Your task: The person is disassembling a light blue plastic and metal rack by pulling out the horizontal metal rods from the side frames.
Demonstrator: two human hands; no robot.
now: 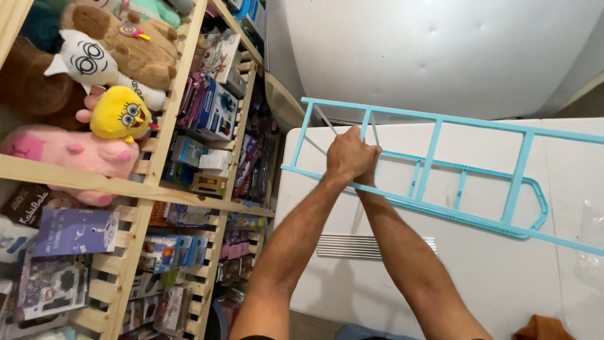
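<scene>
A long light-blue plastic frame (434,157) with several crossbars lies on a white table (491,271). Both my hands meet at its left end. My left hand (347,154) is closed on top, gripping a thin metal rod (324,119) that sticks up through the frame. My right hand (371,169) sits mostly hidden under the left one, against the same spot on the frame; what it grips cannot be made out.
A bundle of thin metal rods (371,247) lies on the table near my forearms. Wooden shelves (157,126) at the left hold plush toys and boxed goods. An orange cloth (544,328) shows at the bottom right.
</scene>
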